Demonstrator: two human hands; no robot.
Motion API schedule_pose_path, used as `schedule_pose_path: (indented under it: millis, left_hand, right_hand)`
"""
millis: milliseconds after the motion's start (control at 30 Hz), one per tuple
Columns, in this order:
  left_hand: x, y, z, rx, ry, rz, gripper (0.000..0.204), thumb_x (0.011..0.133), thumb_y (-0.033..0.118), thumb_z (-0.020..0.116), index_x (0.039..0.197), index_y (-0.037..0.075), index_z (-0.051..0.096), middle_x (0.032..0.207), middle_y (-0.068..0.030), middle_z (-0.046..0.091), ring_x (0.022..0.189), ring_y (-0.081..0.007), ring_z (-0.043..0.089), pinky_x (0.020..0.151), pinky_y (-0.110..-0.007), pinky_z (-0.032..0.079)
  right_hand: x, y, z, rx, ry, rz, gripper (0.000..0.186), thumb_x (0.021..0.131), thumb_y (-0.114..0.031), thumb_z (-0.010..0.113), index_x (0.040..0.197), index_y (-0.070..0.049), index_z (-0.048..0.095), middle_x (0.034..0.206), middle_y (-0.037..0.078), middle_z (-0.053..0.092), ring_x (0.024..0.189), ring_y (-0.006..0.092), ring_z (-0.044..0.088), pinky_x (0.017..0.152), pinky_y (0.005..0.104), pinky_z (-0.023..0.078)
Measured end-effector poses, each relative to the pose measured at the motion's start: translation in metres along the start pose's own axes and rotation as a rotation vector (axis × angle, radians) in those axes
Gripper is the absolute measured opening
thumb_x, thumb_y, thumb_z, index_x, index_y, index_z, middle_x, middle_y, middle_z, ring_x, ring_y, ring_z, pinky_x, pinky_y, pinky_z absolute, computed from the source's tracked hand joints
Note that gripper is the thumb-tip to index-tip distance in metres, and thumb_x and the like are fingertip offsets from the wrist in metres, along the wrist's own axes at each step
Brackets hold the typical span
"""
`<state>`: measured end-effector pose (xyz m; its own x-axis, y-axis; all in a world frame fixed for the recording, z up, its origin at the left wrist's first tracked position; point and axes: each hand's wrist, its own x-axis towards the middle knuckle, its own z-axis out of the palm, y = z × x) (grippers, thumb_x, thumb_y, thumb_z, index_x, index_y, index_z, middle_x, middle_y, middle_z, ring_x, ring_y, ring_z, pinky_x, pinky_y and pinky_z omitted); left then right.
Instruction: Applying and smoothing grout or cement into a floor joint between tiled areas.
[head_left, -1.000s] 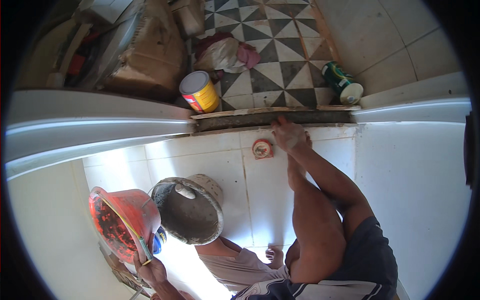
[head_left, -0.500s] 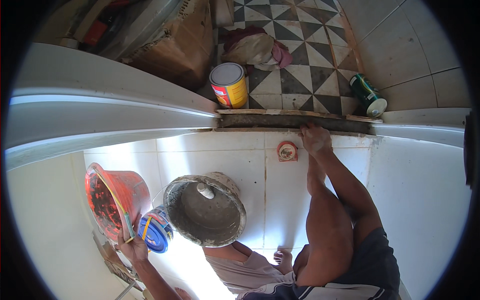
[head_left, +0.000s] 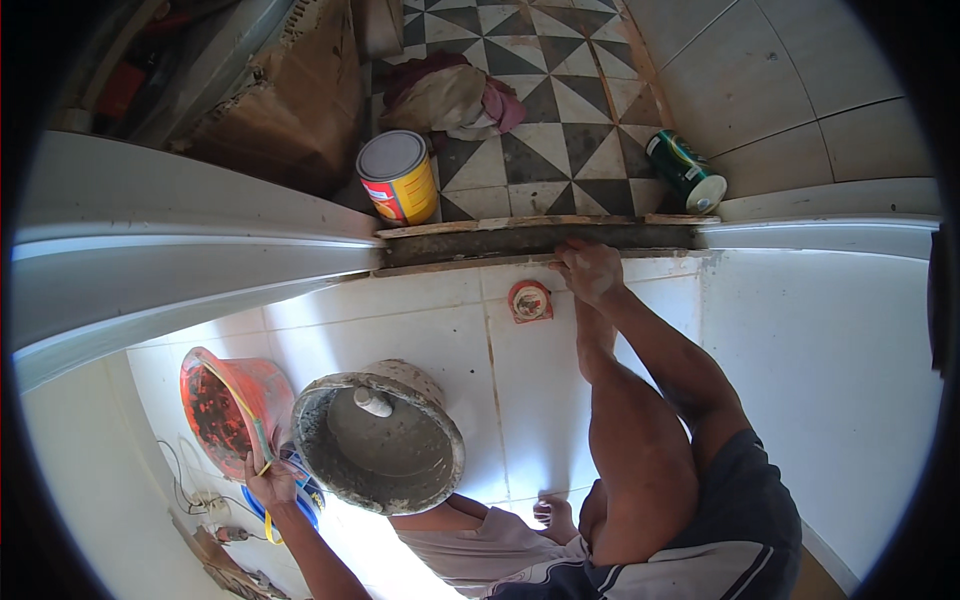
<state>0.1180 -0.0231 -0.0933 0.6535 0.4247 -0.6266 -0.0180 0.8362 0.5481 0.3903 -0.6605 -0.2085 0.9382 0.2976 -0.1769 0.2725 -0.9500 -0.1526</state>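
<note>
At the lower left, my left hand (head_left: 270,482) is closed around the yellow handle of a tilted red bucket (head_left: 262,385), where a pale green sleeve covers the handle. A blue-lidded container (head_left: 308,497) is partly hidden behind that hand. My right hand (head_left: 590,272) is at the doorway, its fingers bent against the near wooden strip (head_left: 470,264) beside a cement-filled channel (head_left: 480,243). What those fingertips may grip is hidden. A red tape measure (head_left: 530,301) lies on the white tiles, left of my right forearm.
A mortar-crusted bucket (head_left: 450,470) with grey mix and a pale handle inside stands between my arms. Beyond the channel are a yellow-and-red can (head_left: 408,190), a green can (head_left: 690,178) on its side, and crumpled cloths (head_left: 455,100). A cardboard box (head_left: 285,120) stands far left.
The view has swung right, so most things appear farther left. The red bucket, still held by its handle, has come closer to the mortar bucket. My right hand stays at the wooden strip.
</note>
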Motion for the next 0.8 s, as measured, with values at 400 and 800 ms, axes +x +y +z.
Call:
schedule_pose_path:
  millis: [400, 800]
  left_hand:
    - [-0.03, -0.04, 0.005, 0.321, 0.098, -0.15, 0.069, 0.104, 0.055, 0.048, 0.148, 0.002, 0.05, 0.136, -0.0183, 0.064, 0.133, -0.0277, 0.055, 0.111, -0.044, 0.046]
    - [-0.14, -0.236, 0.203, 1.174, -0.287, 0.78, 0.052, 0.099, 0.02, 0.062, 0.144, -0.003, 0.05, 0.139, -0.0181, 0.058, 0.123, -0.0278, 0.06, 0.104, -0.039, 0.049]
  right_hand:
    - [0.002, -0.001, -0.004, 0.024, -0.166, 0.082, 0.034, 0.093, -0.049, 0.065, 0.108, -0.018, 0.072, 0.109, 0.009, 0.073, 0.098, 0.0305, 0.073, 0.081, 0.0461, 0.059]
    - [-0.002, 0.001, 0.003, 0.134, -0.151, 0.138, 0.04, 0.091, -0.048, 0.067, 0.116, -0.017, 0.071, 0.115, 0.01, 0.073, 0.105, 0.0309, 0.071, 0.086, 0.0456, 0.059]
